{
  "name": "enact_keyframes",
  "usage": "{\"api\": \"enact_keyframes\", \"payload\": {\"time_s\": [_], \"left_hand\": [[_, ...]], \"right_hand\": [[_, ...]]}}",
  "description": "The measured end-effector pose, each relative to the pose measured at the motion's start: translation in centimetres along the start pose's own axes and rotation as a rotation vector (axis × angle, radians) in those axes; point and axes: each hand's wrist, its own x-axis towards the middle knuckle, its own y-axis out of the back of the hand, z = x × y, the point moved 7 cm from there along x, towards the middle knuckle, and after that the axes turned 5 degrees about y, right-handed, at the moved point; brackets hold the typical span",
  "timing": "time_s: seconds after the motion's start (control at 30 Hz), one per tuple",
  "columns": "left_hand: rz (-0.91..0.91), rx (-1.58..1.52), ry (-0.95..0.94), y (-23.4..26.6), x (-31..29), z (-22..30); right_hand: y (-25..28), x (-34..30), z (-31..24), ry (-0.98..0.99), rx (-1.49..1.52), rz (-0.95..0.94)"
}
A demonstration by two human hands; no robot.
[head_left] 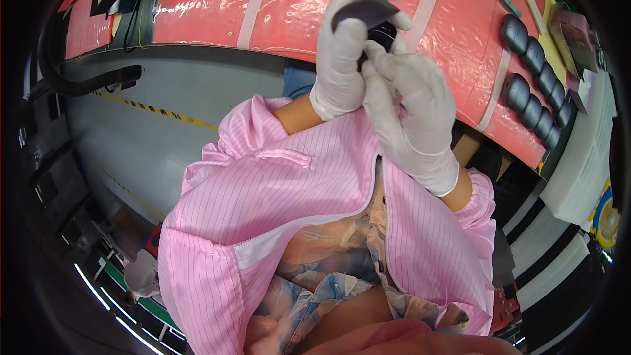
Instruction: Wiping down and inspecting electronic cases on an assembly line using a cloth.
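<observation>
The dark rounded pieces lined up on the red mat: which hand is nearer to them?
Right. The right hand is to the left of the dark rounded pieces; the left hand is farther left, holding a dark shell.

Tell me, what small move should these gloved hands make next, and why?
Perhaps steady the dark part with the left hand, since that hand grips it and the right hand has its fingertips at the near end.

Premises appear to be a factory assembly workshop: covered red worktop (197, 6), identical dark rounded parts (514, 33) in rows, yellow-and-black floor tape (160, 111), pink striped work smock (263, 197).
</observation>
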Motion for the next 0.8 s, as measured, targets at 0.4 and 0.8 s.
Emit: {"api": "enact_keyframes", "payload": {"time_s": [0.4, 0.8], "left_hand": [[-0.249, -0.871, 0.451, -1.5, -0.5, -0.9], [-0.024, -0.423, 0.791, -0.6, -1.7, -4.0]], "right_hand": [[7.3, 0.5, 5.3, -0.217, 0.394, 0.265], [2.4, 2.8, 4.3, 0.282, -0.795, -0.553]]}}
